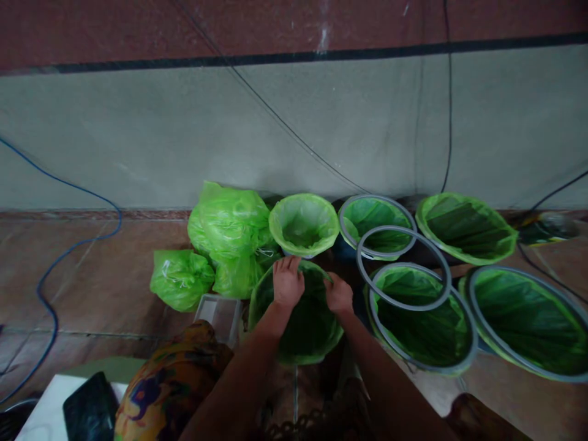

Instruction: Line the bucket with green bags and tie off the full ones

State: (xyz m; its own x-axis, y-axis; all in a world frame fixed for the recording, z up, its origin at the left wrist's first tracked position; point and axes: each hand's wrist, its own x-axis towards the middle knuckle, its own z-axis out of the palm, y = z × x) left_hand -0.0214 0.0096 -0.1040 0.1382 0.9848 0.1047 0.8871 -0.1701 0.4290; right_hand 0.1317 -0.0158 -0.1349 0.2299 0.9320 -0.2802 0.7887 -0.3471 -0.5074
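Observation:
A bin lined with a green plastic bag stands in front of me, its bin liner (316, 346) folded out over the rim. My left hand (288, 285) is closed over the far edge of the liner, the fingertips pointing away from me. On the right side of the rim, my right hand (339, 295) pinches the liner's edge between thumb and fingers. The bin's inside is dark. Just behind it sits a smaller lined bin (304, 245). A loose grey ring (443, 260) rests across two lined bins to the right.
Several other green-lined bins, including a wide one (468, 226), stand at the right, some with grey rim rings. Filled green bags (225, 223) lie at the left beside a clear plastic box (218, 312). A blue cable (62, 254) snakes over the floor. A wall (184, 135) runs behind.

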